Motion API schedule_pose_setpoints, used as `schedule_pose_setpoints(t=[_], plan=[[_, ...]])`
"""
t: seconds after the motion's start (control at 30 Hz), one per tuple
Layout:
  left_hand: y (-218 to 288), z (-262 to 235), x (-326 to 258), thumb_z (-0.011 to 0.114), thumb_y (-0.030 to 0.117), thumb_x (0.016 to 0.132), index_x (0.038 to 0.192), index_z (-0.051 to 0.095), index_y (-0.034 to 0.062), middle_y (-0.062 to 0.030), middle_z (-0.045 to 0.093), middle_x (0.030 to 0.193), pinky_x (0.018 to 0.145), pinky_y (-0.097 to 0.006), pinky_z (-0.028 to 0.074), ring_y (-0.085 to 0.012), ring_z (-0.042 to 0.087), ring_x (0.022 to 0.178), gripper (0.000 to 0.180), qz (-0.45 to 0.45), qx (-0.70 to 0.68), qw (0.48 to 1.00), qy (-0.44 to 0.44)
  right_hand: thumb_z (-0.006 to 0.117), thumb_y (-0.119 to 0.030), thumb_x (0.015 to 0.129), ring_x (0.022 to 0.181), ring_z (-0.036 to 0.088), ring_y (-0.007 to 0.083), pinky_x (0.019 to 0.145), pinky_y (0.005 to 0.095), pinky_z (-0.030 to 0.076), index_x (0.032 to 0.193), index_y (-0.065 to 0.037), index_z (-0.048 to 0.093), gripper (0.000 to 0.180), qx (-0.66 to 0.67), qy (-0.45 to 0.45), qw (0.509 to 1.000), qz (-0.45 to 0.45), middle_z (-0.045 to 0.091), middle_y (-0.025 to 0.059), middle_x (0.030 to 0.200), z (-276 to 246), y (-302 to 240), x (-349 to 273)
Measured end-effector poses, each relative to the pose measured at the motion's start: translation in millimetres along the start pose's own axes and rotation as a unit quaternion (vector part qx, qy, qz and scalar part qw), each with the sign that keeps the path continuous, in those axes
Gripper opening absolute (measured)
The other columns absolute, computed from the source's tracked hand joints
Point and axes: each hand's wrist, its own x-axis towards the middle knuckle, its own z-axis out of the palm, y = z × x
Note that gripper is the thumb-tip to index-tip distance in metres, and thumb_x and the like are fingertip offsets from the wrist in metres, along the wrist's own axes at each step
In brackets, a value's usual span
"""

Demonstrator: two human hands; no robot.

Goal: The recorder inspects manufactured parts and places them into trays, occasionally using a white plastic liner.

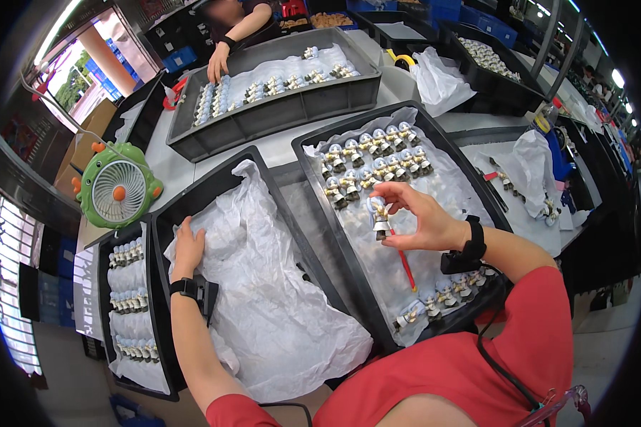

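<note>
My right hand (424, 217) pinches a small painted figurine (378, 219), pale blue on top with white and gold below, between thumb and fingers. It is upright above the black tray (356, 267) on the right. Rows of similar figurines (377, 169) stand on white paper at that tray's far end, and more (449, 290) lie at its near end. A thin red stick-like tool (407, 270) lies on the paper below my right hand. My left hand (189, 248) rests with fingers apart at the left side of crumpled white paper (263, 285) in the middle tray, holding nothing.
A green animal-shaped fan (117, 186) stands at left, above a narrow tray (165, 334) of figurines. Across the table, another person's hand (219, 62) reaches into a grey crate (278, 107) of figurines. Loose paper (530, 160) and a red-handled tool (490, 176) lie at right.
</note>
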Motion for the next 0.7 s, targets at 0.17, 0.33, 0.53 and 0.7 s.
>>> schedule_pose_setpoints(t=[0.17, 0.33, 0.53, 0.7], plan=[[-17.3, 6.8, 2.5, 0.053, 0.025, 0.085, 0.13, 0.037, 0.0034, -0.0222, 0.053, 0.104, 0.083, -0.038, 0.042, -0.0331, 0.053, 0.092, 0.053, 0.052, 0.031, 0.996, 0.058, 0.074, -0.011, 0.067, 0.107, 0.054, 0.0216, 0.091, 0.0312, 0.044, 0.13, -0.002, 0.035, 0.074, 0.012, 0.002, 1.0, -0.008, 0.05, 0.0135, 0.121, 2.8, -2.7, 1.7], [-10.0, 7.1, 2.9, 0.053, 0.024, 0.084, 0.13, 0.037, 0.0033, -0.0223, 0.053, 0.104, 0.083, -0.037, 0.042, -0.0325, 0.053, 0.093, 0.053, 0.034, 0.017, 0.998, 0.044, 0.074, -0.01, 0.068, 0.11, 0.053, 0.0212, 0.094, 0.0309, 0.042, 0.13, -0.002, 0.034, 0.074, 0.044, -0.007, 0.999, 0.007, 0.05, 0.0135, 0.122, 1.7, -1.4, 1.1], [-14.4, 7.8, 3.7, 0.053, 0.024, 0.085, 0.13, 0.037, 0.0036, -0.0227, 0.052, 0.107, 0.085, -0.037, 0.041, -0.0324, 0.053, 0.095, 0.053, 0.041, 0.018, 0.998, 0.052, 0.072, -0.007, 0.069, 0.113, 0.049, 0.0185, 0.099, 0.0311, 0.039, 0.131, -0.003, 0.034, 0.074, 0.108, -0.014, 0.994, 0.002, 0.047, 0.0114, 0.125, 3.0, 0.5, 0.7], [-7.9, 5.2, 2.4, 0.052, 0.025, 0.085, 0.13, 0.037, 0.0046, -0.025, 0.047, 0.115, 0.09, -0.041, 0.039, -0.0375, 0.049, 0.103, 0.052, 0.027, 0.013, 0.999, 0.031, 0.066, 0.0, 0.071, 0.116, 0.046, 0.0164, 0.101, 0.0311, 0.035, 0.133, -0.006, 0.032, 0.071, 0.238, -0.023, 0.971, 0.019, 0.044, 0.0095, 0.127, 0.3, -10.2, 0.8]])
